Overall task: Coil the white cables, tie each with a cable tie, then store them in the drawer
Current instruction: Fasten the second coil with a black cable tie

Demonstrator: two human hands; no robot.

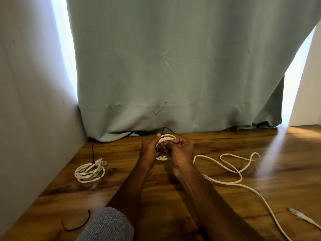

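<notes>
Meanwhile, both hands, left hand (148, 148) and right hand (180, 152), clamp fingers around a white coil (165, 138) above the wooden table (225, 145), threading a black cable tie (169, 130); slackening risks loops springing loose.

Worktop (225, 206): wood, dark grain, glossy, catching window glare. Curtain (173, 66): grey-green cloth, matt, creased. White cables (231, 183): smooth matt plastic jacket; clear plastic plug (298, 213) on one end. Cable ties (76, 225): thin black plastic, slight sheen. Sleeve (107, 225): grey ribbed knit. Wall (26, 119): flat, matt.
</notes>
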